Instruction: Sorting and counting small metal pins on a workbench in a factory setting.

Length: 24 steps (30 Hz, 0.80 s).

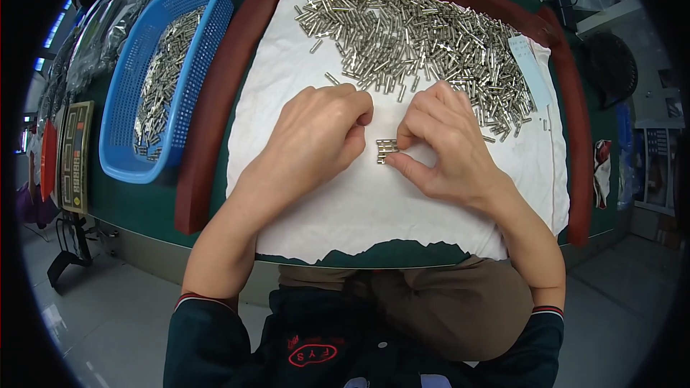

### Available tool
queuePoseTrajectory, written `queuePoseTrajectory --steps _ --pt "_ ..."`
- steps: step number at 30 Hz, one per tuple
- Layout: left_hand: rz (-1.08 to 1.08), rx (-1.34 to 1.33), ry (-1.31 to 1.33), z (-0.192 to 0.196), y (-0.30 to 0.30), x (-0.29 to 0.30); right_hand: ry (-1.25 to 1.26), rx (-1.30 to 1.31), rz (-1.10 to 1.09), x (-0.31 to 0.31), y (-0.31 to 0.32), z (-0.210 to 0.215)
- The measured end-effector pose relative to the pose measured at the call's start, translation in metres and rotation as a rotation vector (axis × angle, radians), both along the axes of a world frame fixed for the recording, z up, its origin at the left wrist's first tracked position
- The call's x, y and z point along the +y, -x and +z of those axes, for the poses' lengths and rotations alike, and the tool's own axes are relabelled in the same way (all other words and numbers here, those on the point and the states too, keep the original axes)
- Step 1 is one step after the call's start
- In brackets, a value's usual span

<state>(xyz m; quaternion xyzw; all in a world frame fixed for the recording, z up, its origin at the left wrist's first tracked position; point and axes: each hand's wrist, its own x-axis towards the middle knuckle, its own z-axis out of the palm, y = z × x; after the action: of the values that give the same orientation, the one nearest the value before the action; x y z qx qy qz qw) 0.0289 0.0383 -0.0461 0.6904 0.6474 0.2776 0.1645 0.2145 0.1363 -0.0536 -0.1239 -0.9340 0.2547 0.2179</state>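
Observation:
A big heap of small shiny metal pins lies spread over the far half of a white cloth. A short row of a few pins lies side by side in the middle of the cloth. My right hand pinches this row between thumb and fingers. My left hand rests on the cloth just left of the row, its fingers curled and fingertips close to the pins; I cannot see anything held inside it.
A dark red wooden frame borders the cloth on a green table. A blue plastic basket with several more pins stands at the left. A pale paper slip lies at the cloth's right edge. Bags and clutter sit along the far left.

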Motion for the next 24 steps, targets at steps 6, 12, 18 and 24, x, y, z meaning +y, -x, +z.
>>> queuePoseTrajectory --steps 6,12,18,24 --pt "0.016 0.003 0.001 -0.002 0.000 0.002 -0.036 0.048 -0.091 0.000 0.003 -0.005" --pt "0.015 0.000 -0.009 -0.002 0.001 0.002 -0.003 0.087 -0.120 0.007 -0.002 -0.003" --pt "-0.069 -0.093 0.080 0.010 -0.003 -0.003 -0.063 0.022 -0.033 -0.001 -0.003 0.005" --pt "-0.083 -0.005 0.021 0.004 -0.009 -0.005 -0.183 -0.023 -0.021 -0.002 -0.002 0.001"
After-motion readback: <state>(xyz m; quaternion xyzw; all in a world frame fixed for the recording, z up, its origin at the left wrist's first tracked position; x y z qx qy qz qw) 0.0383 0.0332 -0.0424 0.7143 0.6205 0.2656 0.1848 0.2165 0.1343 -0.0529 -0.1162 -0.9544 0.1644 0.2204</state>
